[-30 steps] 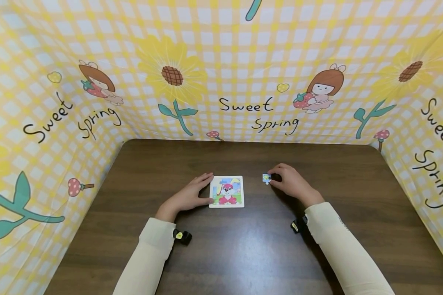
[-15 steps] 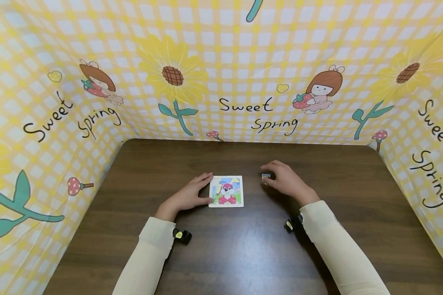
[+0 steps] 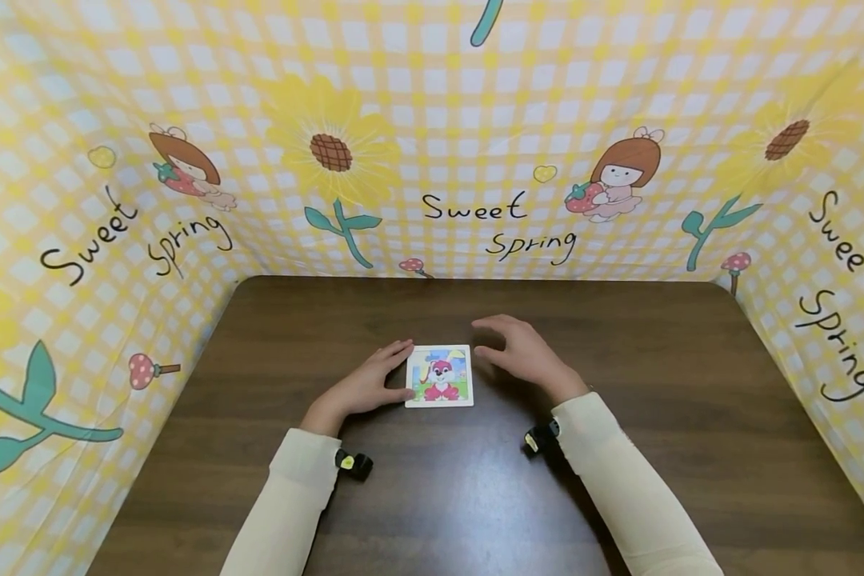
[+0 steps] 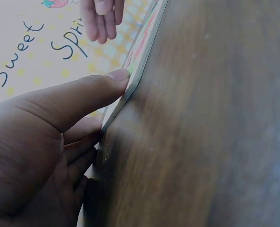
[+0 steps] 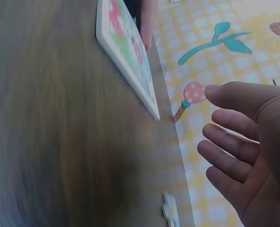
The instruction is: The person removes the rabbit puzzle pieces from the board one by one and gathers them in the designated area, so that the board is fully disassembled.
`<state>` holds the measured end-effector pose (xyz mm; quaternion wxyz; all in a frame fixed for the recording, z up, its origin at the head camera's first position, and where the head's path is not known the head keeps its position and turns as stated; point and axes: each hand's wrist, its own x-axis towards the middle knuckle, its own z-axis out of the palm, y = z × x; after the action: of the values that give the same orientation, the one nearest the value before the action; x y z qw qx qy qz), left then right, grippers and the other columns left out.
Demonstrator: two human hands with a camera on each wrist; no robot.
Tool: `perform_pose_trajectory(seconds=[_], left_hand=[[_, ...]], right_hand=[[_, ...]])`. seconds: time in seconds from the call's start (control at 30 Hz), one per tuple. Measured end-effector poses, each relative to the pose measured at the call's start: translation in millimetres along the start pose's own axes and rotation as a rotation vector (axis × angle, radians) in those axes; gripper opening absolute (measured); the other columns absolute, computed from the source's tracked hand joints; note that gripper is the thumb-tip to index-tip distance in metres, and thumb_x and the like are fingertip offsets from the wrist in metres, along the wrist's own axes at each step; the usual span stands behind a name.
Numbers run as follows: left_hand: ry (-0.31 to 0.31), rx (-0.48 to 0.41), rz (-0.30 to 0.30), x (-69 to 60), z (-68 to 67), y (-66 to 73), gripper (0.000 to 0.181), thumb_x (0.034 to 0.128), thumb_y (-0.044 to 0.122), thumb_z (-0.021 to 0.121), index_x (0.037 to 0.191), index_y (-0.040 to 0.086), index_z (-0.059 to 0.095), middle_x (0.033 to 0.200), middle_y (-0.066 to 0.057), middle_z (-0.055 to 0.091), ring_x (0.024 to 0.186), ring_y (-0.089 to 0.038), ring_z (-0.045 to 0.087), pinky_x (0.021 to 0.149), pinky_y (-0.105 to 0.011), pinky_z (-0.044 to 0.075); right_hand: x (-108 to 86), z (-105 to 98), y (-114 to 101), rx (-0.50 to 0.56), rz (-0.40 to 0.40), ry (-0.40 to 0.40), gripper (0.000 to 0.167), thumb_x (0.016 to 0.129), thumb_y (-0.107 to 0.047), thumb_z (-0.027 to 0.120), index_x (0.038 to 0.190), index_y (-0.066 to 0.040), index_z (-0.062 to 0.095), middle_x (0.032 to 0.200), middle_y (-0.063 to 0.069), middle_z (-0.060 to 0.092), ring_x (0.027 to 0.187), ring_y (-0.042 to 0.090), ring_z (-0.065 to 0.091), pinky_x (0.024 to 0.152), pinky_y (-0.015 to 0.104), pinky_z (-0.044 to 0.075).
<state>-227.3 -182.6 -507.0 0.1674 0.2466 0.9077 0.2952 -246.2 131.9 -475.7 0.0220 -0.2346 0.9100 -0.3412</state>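
A square jigsaw puzzle (image 3: 442, 378) in a white frame, showing a pink and white cartoon animal, lies flat on the brown table. My left hand (image 3: 360, 386) holds its left side, the thumb at the near corner and the fingers at the far one. In the left wrist view, the thumb (image 4: 118, 75) touches the frame's rim. Just right of the puzzle hovers my right hand (image 3: 526, 352), thumb and fingers apart with nothing between them. A loose puzzle piece (image 5: 170, 210) appears on the table in the right wrist view; the right hand hides it in the head view.
Yellow checked cloth (image 3: 475, 120) with flower prints and lettering walls the table (image 3: 317, 312) at the back and on both sides. Each wrist carries a small black camera; the right one (image 3: 540, 438) stands close over the tabletop.
My right hand has let go of the puzzle piece and moved left toward the puzzle, its fingers parting. The left hand stays on the puzzle's left side.
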Motion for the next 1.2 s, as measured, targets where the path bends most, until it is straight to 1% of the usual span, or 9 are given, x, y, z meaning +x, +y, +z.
perform_pose_trajectory(seconds=[0.13, 0.27, 0.4, 0.53, 0.63, 0.77, 0.87, 1.07, 1.2], left_hand=[[-0.002, -0.006, -0.015, -0.7, -0.9, -0.7, 0.088, 0.0883, 0.049, 0.068, 0.156, 0.018, 0.022, 0.162, 0.003, 0.014, 0.148, -0.024, 0.008, 0.113, -0.054, 0.02], [0.001, -0.008, -0.02, -1.1, -1.7, -0.8, 0.088, 0.0881, 0.05, 0.067, 0.156, 0.018, 0.022, 0.162, 0.003, 0.015, 0.148, -0.024, 0.008, 0.113, -0.055, 0.02], [-0.002, -0.004, -0.022, -1.6, -1.3, -0.6, 0.088, 0.0883, 0.051, 0.067, 0.156, 0.018, 0.022, 0.162, 0.005, 0.015, 0.148, -0.023, 0.008, 0.113, -0.054, 0.02], [-0.003, -0.005, -0.011, -2.7, -0.7, -0.4, 0.088, 0.0883, 0.051, 0.067, 0.156, 0.018, 0.022, 0.162, 0.004, 0.015, 0.148, -0.024, 0.008, 0.113, -0.054, 0.02], [-0.006, -0.01, -0.009, -3.4, -0.9, -0.7, 0.088, 0.0883, 0.049, 0.067, 0.156, 0.017, 0.022, 0.162, 0.003, 0.014, 0.148, -0.025, 0.008, 0.113, -0.054, 0.02], [-0.001, -0.015, -0.008, -3.1, -1.8, -1.4, 0.087, 0.0888, 0.048, 0.067, 0.156, 0.018, 0.022, 0.162, 0.003, 0.014, 0.148, -0.025, 0.008, 0.113, -0.055, 0.019], [0.004, -0.02, -0.002, -2.1, -2.3, -1.6, 0.087, 0.089, 0.048, 0.068, 0.156, 0.017, 0.022, 0.162, 0.002, 0.015, 0.148, -0.026, 0.007, 0.113, -0.056, 0.019], [0.002, -0.022, -0.002, -1.1, -0.5, -2.6, 0.087, 0.0892, 0.047, 0.067, 0.156, 0.016, 0.022, 0.162, 0.002, 0.014, 0.148, -0.026, 0.007, 0.113, -0.056, 0.019], [0.004, -0.019, 0.008, 0.0, 0.2, -2.3, 0.086, 0.0896, 0.047, 0.067, 0.156, 0.016, 0.023, 0.162, 0.001, 0.014, 0.148, -0.026, 0.007, 0.112, -0.056, 0.02]], right_hand=[[5.9, 10, -10, 0.067, -0.011, -0.003, 0.046, 0.093, -0.029, 0.068, 0.134, -0.012, 0.06, 0.136, 0.003, 0.054, 0.127, 0.023, 0.048, 0.104, 0.047, 0.039], [10.8, 22, -19, 0.129, -0.024, 0.009, 0.046, 0.093, -0.033, 0.067, 0.134, -0.013, 0.06, 0.136, 0.001, 0.054, 0.126, 0.023, 0.049, 0.102, 0.047, 0.04], [13.1, 34, -25, 0.167, -0.038, 0.021, 0.044, 0.094, -0.03, 0.067, 0.133, -0.012, 0.061, 0.134, 0.001, 0.056, 0.123, 0.023, 0.051, 0.1, 0.048, 0.042], [10.6, 43, -29, 0.196, -0.013, 0.025, 0.043, 0.094, -0.027, 0.066, 0.134, -0.013, 0.06, 0.136, 0.001, 0.054, 0.123, 0.024, 0.052, 0.098, 0.049, 0.043], [8.9, 47, -29, 0.191, 0.007, 0.035, 0.043, 0.094, -0.029, 0.066, 0.134, -0.014, 0.06, 0.136, 0.0, 0.054, 0.123, 0.023, 0.052, 0.098, 0.047, 0.044], [9.1, 49, -28, 0.177, -0.003, 0.062, 0.042, 0.095, -0.028, 0.066, 0.134, -0.013, 0.061, 0.135, 0.001, 0.055, 0.123, 0.023, 0.052, 0.098, 0.048, 0.044], [9.7, 50, -28, 0.172, -0.002, 0.068, 0.041, 0.095, -0.027, 0.065, 0.134, -0.014, 0.061, 0.135, 0.001, 0.055, 0.124, 0.023, 0.051, 0.099, 0.048, 0.043], [9.9, 52, -26, 0.138, 0.016, 0.03, 0.039, 0.096, -0.02, 0.063, 0.134, -0.015, 0.06, 0.137, 0.002, 0.054, 0.128, 0.025, 0.048, 0.102, 0.049, 0.041], [10.9, 55, -24, 0.093, 0.019, 0.007, 0.039, 0.096, -0.016, 0.064, 0.135, -0.014, 0.06, 0.136, 0.003, 0.055, 0.126, 0.024, 0.05, 0.1, 0.046, 0.043]])
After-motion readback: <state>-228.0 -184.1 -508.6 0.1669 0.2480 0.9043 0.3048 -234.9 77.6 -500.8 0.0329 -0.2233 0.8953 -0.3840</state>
